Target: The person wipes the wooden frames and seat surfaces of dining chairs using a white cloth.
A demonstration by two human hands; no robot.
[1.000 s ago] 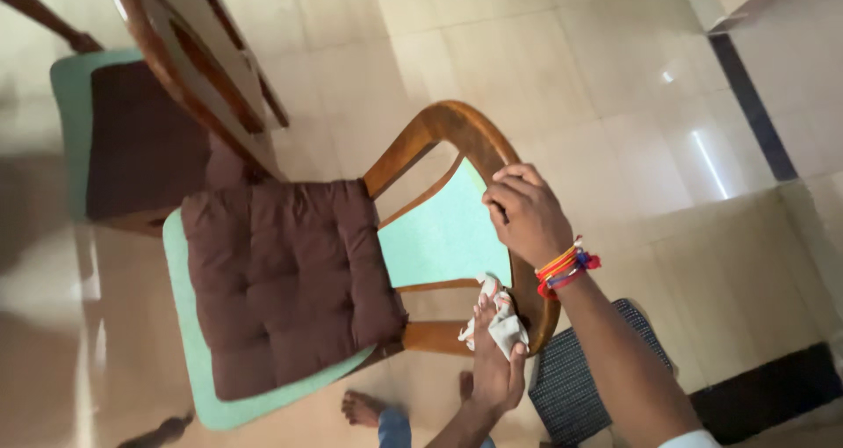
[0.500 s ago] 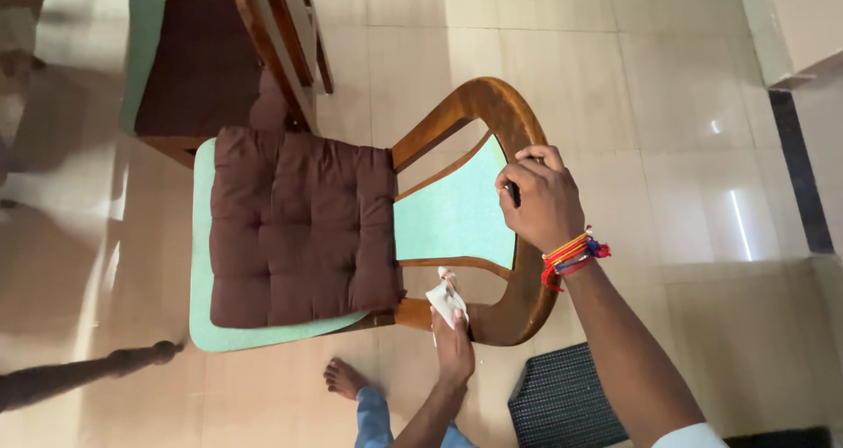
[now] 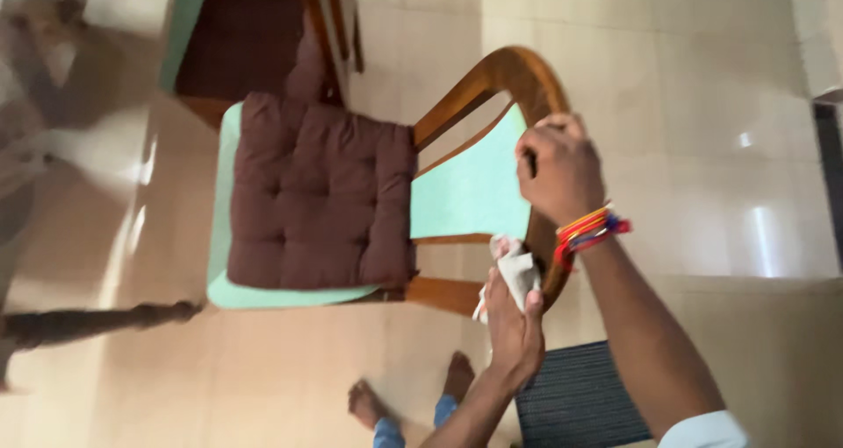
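Note:
A wooden chair (image 3: 492,75) with a curved back frame, a mint-green back panel (image 3: 474,189) and a brown tufted cushion (image 3: 320,202) stands below me. My right hand (image 3: 562,167), with coloured threads at the wrist, grips the top of the curved back. My left hand (image 3: 514,329) presses a white cloth (image 3: 514,272) against the lower part of the wooden frame near the seat.
A second chair (image 3: 255,35) with a brown cushion stands behind the first. A turned wooden leg (image 3: 97,321) lies at the left. A dark ribbed mat (image 3: 575,395) sits on the glossy tiled floor by my bare feet (image 3: 369,404).
The view has shifted, with the chair now higher in frame. My left hand with the cloth has moved up along the frame toward the back curve. My right hand keeps its grip.

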